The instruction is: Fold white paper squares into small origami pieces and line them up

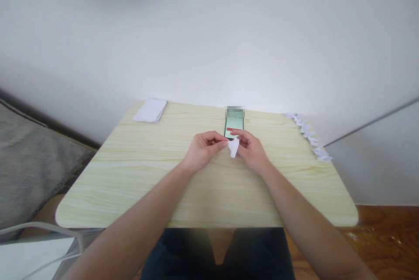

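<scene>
Pinching a small folded white paper piece, left hand and right hand share it; seemingly light and easily creased, it suits gentle fingertip holds along edges.

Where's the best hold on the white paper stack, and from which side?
Probably the near edge of the white paper stack, coming low from the person's side: it lies flat on the wood-grain table, with the wall close behind its far edge.
</scene>
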